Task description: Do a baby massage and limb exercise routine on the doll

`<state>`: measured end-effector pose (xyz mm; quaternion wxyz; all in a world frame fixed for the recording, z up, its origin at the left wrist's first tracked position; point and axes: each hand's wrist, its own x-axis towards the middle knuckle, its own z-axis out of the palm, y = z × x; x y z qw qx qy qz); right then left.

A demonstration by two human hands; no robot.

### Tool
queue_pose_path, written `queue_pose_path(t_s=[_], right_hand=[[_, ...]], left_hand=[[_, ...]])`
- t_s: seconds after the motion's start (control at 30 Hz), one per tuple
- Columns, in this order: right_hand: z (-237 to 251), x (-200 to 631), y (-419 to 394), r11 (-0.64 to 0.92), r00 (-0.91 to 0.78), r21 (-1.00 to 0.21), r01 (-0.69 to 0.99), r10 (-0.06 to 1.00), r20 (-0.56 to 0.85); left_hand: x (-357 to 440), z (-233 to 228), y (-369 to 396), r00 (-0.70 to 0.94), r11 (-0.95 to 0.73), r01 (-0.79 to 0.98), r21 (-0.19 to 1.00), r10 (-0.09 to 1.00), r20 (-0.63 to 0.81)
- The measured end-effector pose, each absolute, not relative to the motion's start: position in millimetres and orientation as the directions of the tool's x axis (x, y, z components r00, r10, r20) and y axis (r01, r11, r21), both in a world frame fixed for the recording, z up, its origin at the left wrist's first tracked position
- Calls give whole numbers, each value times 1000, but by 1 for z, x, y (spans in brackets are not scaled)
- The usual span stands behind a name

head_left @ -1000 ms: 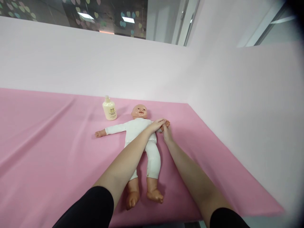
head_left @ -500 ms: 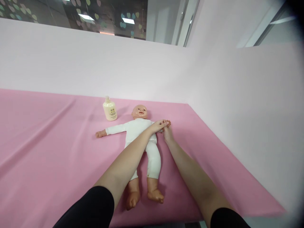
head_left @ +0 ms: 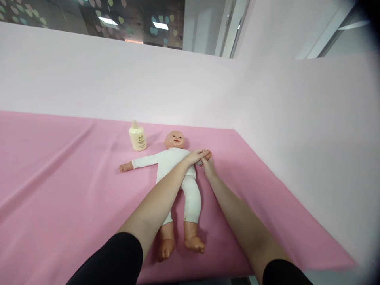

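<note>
A baby doll in a white suit lies on its back on a pink sheet, its head toward the wall. Reaching across the doll's chest, my left hand is closed over the doll's hand on the right side. My right hand grips that same doll's hand from below and the right, close against my left fingers. Most of the doll's arm on that side is hidden by my left hand. The doll's other arm stretches out to the left, untouched.
A pump bottle of pale yellow liquid stands left of the doll's head. The pink sheet has long creases on the left. White walls border the surface at the back and right, with a window above.
Both my hands have shifted slightly left with the doll's hand between them. The doll's body and the bottle have stayed in place.
</note>
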<state>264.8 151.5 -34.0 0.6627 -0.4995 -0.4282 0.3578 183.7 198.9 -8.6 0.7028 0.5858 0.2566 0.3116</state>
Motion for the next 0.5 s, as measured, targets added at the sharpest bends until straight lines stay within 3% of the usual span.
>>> queue_pose_path(t_s=[0.13,0.5], right_hand=[[-35,264,152,232,352,-960,-158,921,165],[-34,263,153,217,381,-957,-190,915,132]], left_hand=[[181,-5,195,683,116,-161,980,730,25],[184,0,195,640,115,-96,989,768,-27]])
